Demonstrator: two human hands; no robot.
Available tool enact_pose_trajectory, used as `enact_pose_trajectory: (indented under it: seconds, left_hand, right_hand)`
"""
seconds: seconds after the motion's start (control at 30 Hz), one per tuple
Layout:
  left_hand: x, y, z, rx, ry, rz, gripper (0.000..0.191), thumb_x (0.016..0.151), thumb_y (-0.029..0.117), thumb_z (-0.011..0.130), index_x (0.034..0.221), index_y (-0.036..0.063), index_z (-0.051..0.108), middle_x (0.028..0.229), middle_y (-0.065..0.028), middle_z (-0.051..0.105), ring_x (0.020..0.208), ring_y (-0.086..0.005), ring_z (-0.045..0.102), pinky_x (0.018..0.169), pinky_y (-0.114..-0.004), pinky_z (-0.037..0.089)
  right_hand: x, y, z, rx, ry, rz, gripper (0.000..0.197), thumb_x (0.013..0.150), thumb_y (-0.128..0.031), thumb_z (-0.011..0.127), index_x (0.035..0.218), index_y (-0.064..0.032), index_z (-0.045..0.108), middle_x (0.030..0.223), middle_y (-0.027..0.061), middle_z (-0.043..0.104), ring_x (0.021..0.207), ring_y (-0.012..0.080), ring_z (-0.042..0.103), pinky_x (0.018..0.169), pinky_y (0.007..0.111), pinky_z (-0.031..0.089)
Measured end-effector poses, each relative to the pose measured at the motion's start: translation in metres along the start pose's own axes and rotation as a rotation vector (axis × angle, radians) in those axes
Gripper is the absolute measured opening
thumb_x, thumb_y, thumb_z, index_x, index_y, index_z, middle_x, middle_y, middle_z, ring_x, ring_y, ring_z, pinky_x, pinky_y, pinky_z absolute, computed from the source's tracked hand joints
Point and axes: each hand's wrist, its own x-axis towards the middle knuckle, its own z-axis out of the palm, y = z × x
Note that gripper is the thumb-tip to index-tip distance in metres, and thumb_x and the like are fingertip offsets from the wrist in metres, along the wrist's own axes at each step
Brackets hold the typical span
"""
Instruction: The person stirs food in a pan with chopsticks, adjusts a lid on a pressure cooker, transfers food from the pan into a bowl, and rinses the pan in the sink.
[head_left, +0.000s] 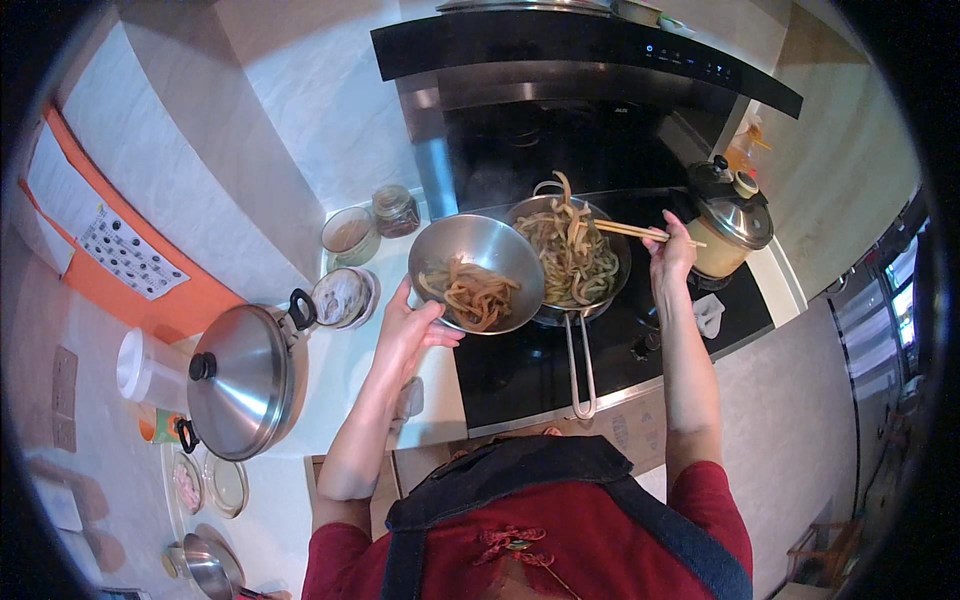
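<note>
My left hand grips the rim of a stainless steel bowl, tilted beside the pan. Brown noodle-like strips lie in the bowl. In my right hand is a pair of wooden chopsticks, their tips in a raised clump of broad strips. That clump hangs over a steel pan on the black cooktop. More greenish-brown strips fill the pan, whose wire handle points towards me.
A pressure cooker stands at the right, near a white cloth. Left are a large lidded pot, a glass jar, a bowl of brown contents and a plastic container. A black range hood overhangs the back.
</note>
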Motion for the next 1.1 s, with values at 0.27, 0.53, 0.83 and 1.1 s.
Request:
enact_pose_trajectory:
  seconds: [0.27, 0.53, 0.83, 1.1]
  left_hand:
    - [0.009, 0.000, 0.000, -0.001, -0.056, -0.023, 0.069, 0.078, 0.000, 0.047, 0.136, 0.0025, 0.009, 0.097, -0.0263, 0.055, 0.061, -0.0308, 0.064, 0.049, -0.034, 0.056]
    - [0.002, -0.020, -0.012, -0.081, -0.025, 0.046, 0.062, 0.076, -0.002, 0.042, 0.132, 0.0017, 0.016, 0.099, -0.0254, 0.055, 0.061, -0.0322, 0.064, 0.048, -0.034, 0.056]
    - [-0.004, -0.044, -0.041, -0.160, 0.080, 0.045, 0.066, 0.074, -0.007, 0.040, 0.134, 0.0061, 0.017, 0.099, -0.0278, 0.054, 0.057, -0.0356, 0.062, 0.046, -0.037, 0.056]
    - [-0.006, -0.056, -0.038, -0.159, 0.152, 0.036, 0.059, 0.072, 0.000, 0.045, 0.127, 0.0024, 0.023, 0.090, -0.0272, 0.057, 0.057, -0.0336, 0.063, 0.044, -0.036, 0.056]
  right_hand:
    - [-0.073, -0.053, 0.085, -0.076, -0.373, -0.069, 0.026, 0.088, -0.007, 0.042, 0.107, 0.0011, 0.057, 0.082, 0.0137, 0.059, 0.063, 0.0184, 0.059, 0.048, 0.026, 0.053]
    - [-0.114, -0.101, 0.115, -0.560, -0.930, -0.099, 0.022, 0.080, -0.006, 0.059, 0.101, -0.0003, 0.062, 0.082, 0.0085, 0.063, 0.066, 0.0107, 0.058, 0.055, 0.020, 0.046]
    - [0.002, -0.070, -0.023, -0.733, -0.625, 0.128, 0.020, 0.085, -0.007, 0.052, 0.101, -0.0020, 0.063, 0.087, 0.0055, 0.063, 0.076, 0.0106, 0.057, 0.050, 0.022, 0.044]
    - [0.011, 0.039, 0.005, -0.321, -0.581, 0.185, 0.026, 0.087, -0.008, 0.052, 0.111, 0.0001, 0.057, 0.093, 0.0110, 0.063, 0.081, 0.0148, 0.061, 0.046, 0.022, 0.044]
